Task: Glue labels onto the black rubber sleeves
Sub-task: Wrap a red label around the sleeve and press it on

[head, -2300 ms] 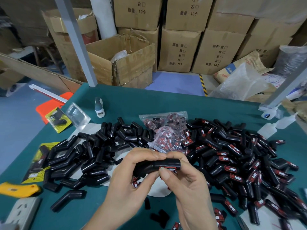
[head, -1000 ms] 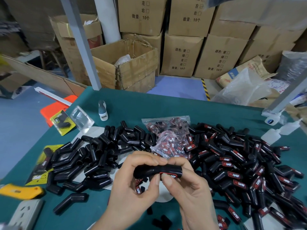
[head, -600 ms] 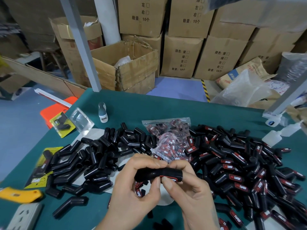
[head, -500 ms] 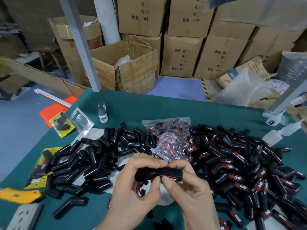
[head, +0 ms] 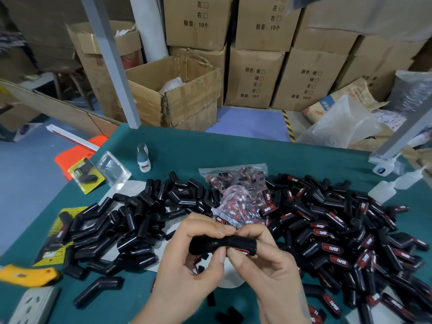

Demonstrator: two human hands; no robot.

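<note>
Both grips grasp one black rubber sleeve (head: 222, 244) above the surface (head: 233, 150): left grip (head: 187, 260) curls round its left end, right grip (head: 264, 265) pinches the red label (head: 236, 250) underneath. Labelled sleeves (head: 339, 242) lie right, unlabelled sleeves (head: 131, 220) left.

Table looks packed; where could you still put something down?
Bare green cloth runs along the far edge, between the small bottle and the squeeze bottles. A smaller patch lies at the near left, past the lone sleeve. The middle is crowded with the plain pile, label bag and labelled pile.
</note>
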